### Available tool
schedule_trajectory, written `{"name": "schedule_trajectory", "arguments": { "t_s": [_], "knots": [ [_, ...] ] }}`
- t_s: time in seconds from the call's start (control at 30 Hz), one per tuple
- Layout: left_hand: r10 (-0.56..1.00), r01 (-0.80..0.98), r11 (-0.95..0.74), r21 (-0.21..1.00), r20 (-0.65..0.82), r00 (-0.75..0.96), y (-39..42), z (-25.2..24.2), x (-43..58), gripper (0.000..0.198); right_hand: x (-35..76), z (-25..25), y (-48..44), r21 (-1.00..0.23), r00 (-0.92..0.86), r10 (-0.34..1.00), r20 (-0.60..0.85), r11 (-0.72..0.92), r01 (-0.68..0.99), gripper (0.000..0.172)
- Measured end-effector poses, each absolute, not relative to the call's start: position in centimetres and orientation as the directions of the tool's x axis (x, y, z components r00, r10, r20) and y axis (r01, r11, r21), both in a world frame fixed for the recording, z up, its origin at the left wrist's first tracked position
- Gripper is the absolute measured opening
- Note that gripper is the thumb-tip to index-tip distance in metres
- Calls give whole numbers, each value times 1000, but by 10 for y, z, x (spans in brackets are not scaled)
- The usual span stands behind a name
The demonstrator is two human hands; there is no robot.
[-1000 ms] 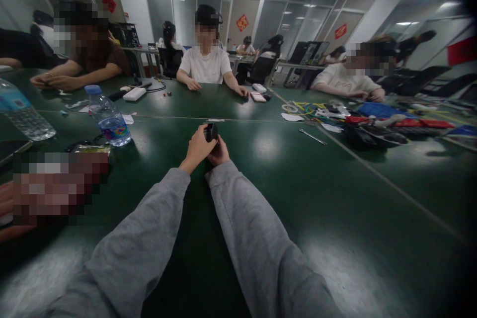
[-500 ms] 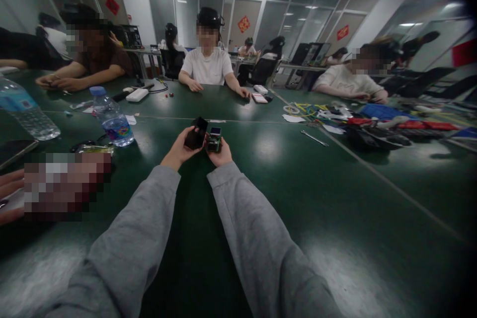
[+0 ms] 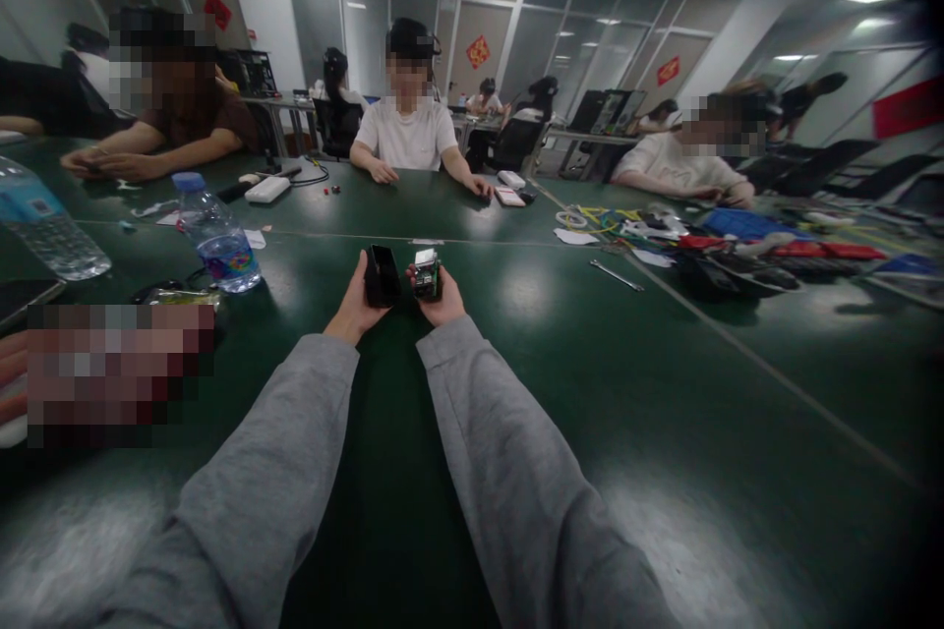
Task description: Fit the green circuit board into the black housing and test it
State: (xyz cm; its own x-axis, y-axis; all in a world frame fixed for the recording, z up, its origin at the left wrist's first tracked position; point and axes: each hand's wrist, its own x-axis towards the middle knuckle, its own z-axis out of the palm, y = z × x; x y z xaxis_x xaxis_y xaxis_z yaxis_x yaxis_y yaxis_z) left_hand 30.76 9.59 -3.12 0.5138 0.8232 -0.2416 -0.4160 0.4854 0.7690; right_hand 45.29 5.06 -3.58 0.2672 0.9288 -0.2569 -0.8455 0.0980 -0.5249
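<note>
My left hand [image 3: 355, 304] is closed round a small black cover [image 3: 383, 273], held upright over the green table [image 3: 560, 383]. My right hand [image 3: 441, 299] grips a small device [image 3: 427, 274] with a green circuit board and a pale top showing. The two pieces are a little apart, side by side, out in front of me. Both my arms are in grey sleeves.
A water bottle [image 3: 215, 234] stands to the left, another bottle [image 3: 42, 226] at the far left edge. A wrench [image 3: 617, 274] and a heap of tools and cables [image 3: 708, 241] lie to the right. Other people sit around the table, one opposite [image 3: 408, 123].
A second ago both hands were clasped on one black object. It has come apart: the left hand took the black cover off to the left, and the right hand keeps the exposed board.
</note>
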Motion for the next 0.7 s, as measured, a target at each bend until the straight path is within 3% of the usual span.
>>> {"name": "schedule_trajectory", "arguments": {
  "t_s": [0.17,0.27,0.43,0.6,0.7],
  "knots": [
    [798,-526,577,625,-296,524,102,-39,314,51,459,-22,55,-640,354,816,-457,-26,-768,31],
    [802,-537,575,617,-295,520,101,-39,314,52,458,-16,57,-712,464,751,-469,-10,-702,20],
    [805,-475,548,689,-278,525,99,-39,315,55,448,-6,60,-825,623,762,-178,229,-516,7],
    [793,-415,495,764,-202,575,97,-40,317,63,432,5,55,-957,700,706,107,265,-121,34],
    [783,-393,480,784,-181,595,94,-37,317,65,422,9,49,-951,635,734,241,311,2,38]
  ]
}}
